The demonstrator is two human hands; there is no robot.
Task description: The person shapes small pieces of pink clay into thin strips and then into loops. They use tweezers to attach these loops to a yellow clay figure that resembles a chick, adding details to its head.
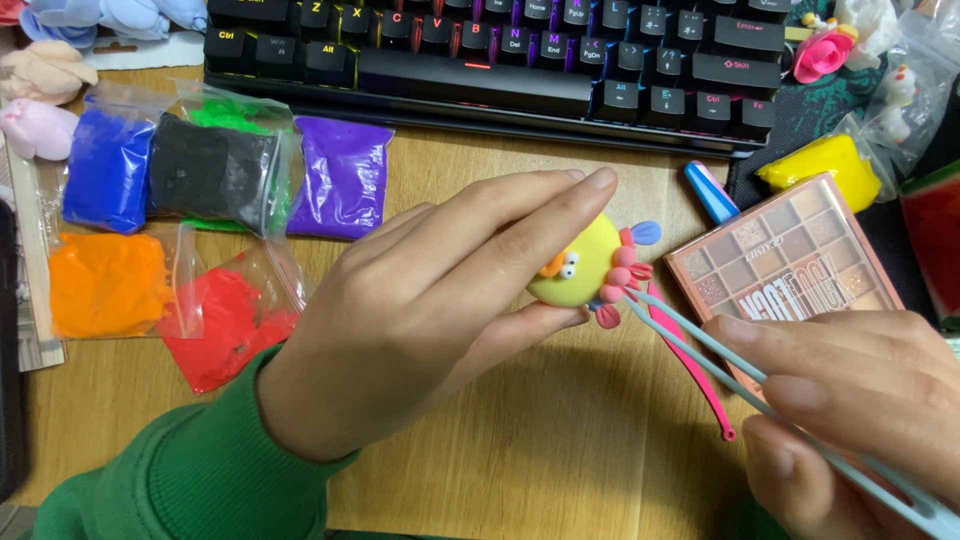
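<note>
A small round yellow clay figure [578,262], with an orange beak, two white eyes, pink petal-like bits along its right side and a little blue fin on top, is being held above the light wooden tabletop [560,440], just below the middle of the keyboard. The left hand [440,300] is clamping it between thumb underneath and fingers over the top, so the decorated side is facing outward toward the tool; that grip is likely keeping the soft ball steady without squashing its face. The right hand [840,400] is pinching together a pair of pale grey plastic tweezers [720,350], whose tips are touching the pink pieces on the figure's edge; whether the tips are gripping a piece cannot be told.

Just under the tweezers a slim pink sculpting tool [700,370] is lying on the table, partly over a square rose-coloured palette of small pans [790,250]. To the left, plastic bags of clay in blue [108,170], black [210,175], purple [345,178], orange [105,282] and red [225,320] are lying side by side within easy reach. A black keyboard [500,50] with red backlit keys is sitting along the far edge, and a bag of yellow clay [825,165] is resting beyond the palette.
</note>
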